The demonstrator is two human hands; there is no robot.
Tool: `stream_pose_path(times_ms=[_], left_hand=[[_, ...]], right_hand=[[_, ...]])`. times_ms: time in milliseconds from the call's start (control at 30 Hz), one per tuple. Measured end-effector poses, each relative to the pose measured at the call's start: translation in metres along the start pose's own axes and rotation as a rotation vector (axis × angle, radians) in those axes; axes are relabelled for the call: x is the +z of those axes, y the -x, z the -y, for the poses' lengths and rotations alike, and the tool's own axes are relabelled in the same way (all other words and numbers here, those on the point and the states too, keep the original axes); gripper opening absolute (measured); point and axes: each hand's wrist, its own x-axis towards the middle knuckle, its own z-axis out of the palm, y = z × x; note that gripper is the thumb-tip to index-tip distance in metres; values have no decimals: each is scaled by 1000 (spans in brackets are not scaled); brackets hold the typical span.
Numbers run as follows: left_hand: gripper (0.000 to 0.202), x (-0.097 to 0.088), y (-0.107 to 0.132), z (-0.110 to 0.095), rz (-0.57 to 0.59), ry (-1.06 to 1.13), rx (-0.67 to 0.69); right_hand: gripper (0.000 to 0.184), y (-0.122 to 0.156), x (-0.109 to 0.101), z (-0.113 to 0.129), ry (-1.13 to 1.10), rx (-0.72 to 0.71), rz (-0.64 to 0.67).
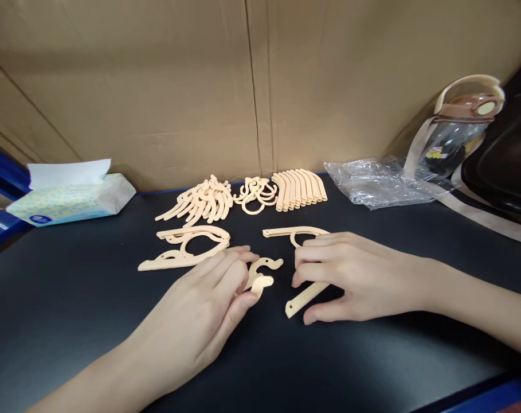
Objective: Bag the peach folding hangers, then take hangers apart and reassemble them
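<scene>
My left hand (200, 310) is closed, with a small curved beige plastic hanger piece (262, 283) between thumb and fingers. Just behind that piece shows a hook-shaped beige part (266, 263), partly hidden by the fingers. My right hand (337, 275) reaches over a flat beige hanger arm (305, 299), its thumb and index finger apart on either side of the strip. Another beige part with a long arm and ring (281, 232) runs partly under its fingers. Beyond my left hand lies a folded beige hanger (187, 246) with a round loop.
Along the back of the black table (71, 298) lie a pile of curved arms (204, 201), a heap of hooks (255, 195) and a neat row of arms (301, 189). Tissues (71, 198) stand left; clear plastic wrap (372, 183) and a strapped bottle (458, 132) sit right.
</scene>
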Motion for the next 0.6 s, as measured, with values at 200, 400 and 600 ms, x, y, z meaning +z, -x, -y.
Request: stream_pose_path(times_ms=[200,400,600], left_hand=[[20,9,5,2,89,5,36],[20,-3,-1,3,41,-80,72],[22,-10,-4,3,-5,-197,72]], right_hand=[[14,-1,3,-2,-18,2,49],[12,-2,5,-2,-20,58,20],[16,-2,9,-1,50,55,-10]])
